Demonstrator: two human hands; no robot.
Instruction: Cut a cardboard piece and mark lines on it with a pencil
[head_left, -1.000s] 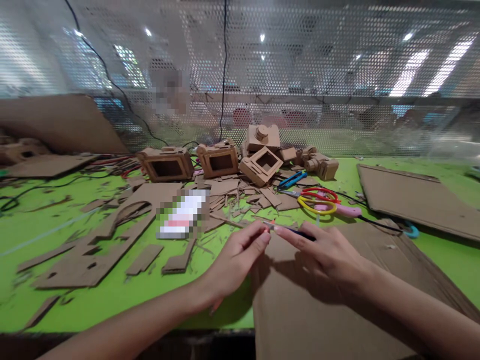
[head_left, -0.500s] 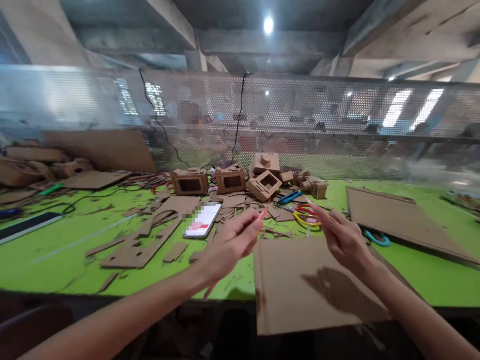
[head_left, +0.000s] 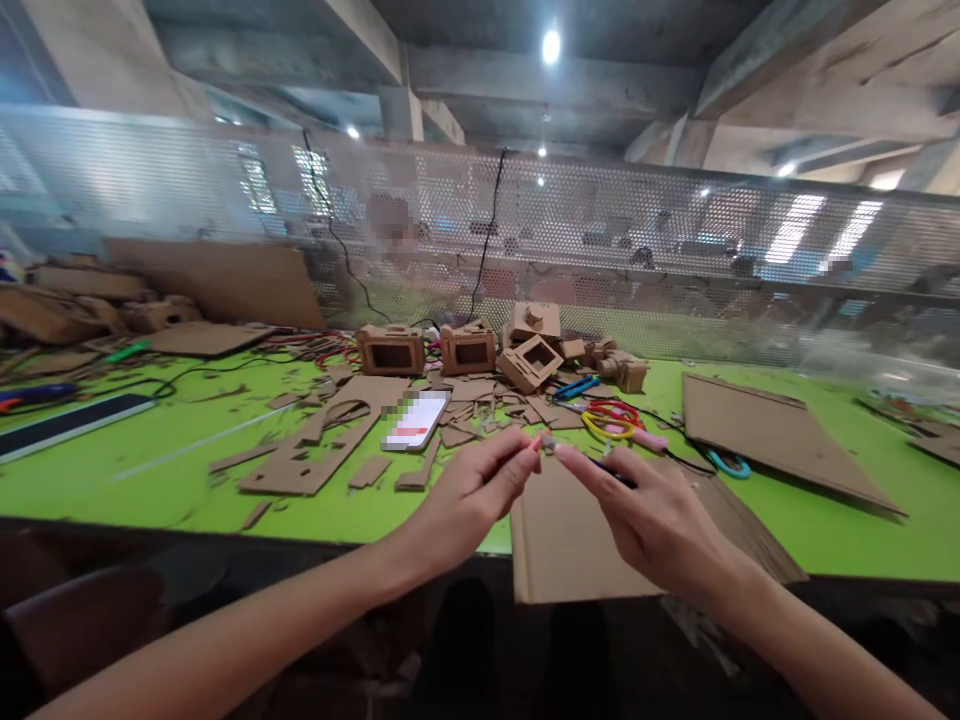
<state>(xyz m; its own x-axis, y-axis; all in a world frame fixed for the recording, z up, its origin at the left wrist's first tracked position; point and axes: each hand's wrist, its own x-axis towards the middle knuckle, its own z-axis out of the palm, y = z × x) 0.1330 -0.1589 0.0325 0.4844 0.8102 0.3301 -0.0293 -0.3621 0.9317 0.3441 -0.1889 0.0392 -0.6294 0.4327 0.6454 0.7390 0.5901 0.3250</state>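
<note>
In my left hand, the closed fingers pinch a thin red pencil whose tip pokes out past the thumb. My right hand is wrapped around a dark-handled craft knife. Its grey tip reaches the pencil's end, though the exact contact is too small to make out. Below both hands lies a flat cardboard sheet, which overhangs the table's front edge. Just beyond the hands are yellow- and red-handled scissors and a pink-handled tool.
Cardboard camera-like models stand at the back among scraps. A phone lies left of centre, near a cut cardboard piece. Another cardboard sheet lies to the right by a teal handle. A mesh panel rises behind.
My right hand has moved left and in towards my left hand, bringing the knife tip to the pencil. The view has shifted a little.
</note>
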